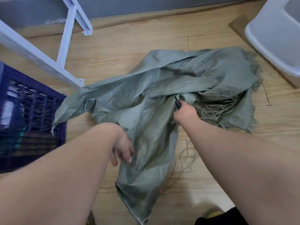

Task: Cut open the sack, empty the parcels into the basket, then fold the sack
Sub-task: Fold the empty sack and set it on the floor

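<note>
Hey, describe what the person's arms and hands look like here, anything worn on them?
Both forearms are bare up to the frame edge: no sleeves show. The left hand and right hand wear no gloves, and no watch, bracelet or ring is visible. Short nails show on the left fingers.

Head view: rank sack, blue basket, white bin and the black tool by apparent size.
1. sack, spread flat across the floor.
2-3. blue basket and white bin: both cropped by the frame, so not ranked.
4. black tool, mostly hidden in the right hand.

Both forearms bare, reaching forward and down. Left hand (122,147) fingers loosely curled, pointing down. Right hand (185,112) fisted, knuckles up.
</note>
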The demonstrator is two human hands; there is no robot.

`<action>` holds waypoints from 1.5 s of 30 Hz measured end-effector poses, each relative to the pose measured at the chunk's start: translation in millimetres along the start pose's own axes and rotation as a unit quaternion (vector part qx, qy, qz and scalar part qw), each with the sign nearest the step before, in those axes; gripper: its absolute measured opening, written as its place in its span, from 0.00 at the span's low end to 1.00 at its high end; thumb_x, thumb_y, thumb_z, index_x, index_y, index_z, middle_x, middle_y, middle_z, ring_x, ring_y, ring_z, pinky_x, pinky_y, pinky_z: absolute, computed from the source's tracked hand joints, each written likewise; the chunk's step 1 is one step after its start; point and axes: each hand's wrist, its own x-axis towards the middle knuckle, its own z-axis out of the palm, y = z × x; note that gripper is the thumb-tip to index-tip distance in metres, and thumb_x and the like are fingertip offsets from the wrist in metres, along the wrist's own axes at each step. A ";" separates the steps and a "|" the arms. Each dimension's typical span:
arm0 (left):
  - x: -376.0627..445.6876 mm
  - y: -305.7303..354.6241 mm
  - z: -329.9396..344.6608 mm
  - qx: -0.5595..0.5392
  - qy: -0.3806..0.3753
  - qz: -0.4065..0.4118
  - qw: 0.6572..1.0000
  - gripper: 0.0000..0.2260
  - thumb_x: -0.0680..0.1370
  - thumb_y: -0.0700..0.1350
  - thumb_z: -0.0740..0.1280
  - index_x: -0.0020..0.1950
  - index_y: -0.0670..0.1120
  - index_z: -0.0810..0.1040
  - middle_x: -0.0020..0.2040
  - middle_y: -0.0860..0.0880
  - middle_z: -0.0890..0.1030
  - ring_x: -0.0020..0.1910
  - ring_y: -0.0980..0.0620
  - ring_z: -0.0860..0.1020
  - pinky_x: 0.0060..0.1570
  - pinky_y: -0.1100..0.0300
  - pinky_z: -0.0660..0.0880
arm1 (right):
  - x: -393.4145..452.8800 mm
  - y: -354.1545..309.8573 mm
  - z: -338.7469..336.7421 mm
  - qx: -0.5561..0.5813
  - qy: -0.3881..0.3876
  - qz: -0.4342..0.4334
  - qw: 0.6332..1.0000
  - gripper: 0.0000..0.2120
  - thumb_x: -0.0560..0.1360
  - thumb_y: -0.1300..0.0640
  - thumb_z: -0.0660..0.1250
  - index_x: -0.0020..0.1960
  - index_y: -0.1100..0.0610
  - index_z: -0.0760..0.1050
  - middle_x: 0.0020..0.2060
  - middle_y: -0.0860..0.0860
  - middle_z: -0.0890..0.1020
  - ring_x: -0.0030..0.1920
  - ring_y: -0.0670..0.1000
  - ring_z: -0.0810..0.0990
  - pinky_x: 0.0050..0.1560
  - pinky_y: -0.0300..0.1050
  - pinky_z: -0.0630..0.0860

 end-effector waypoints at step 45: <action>68.0 -14.2 -59.6 -0.141 0.540 0.031 0.829 0.25 0.75 0.45 0.67 0.72 0.52 0.68 0.68 0.38 0.66 0.66 0.38 0.69 0.66 0.49 0.67 | 4.8 67.2 -60.8 0.030 0.134 0.130 0.982 0.15 0.78 0.59 0.61 0.63 0.63 0.72 0.59 0.61 0.78 0.61 0.62 0.76 0.51 0.46 0.71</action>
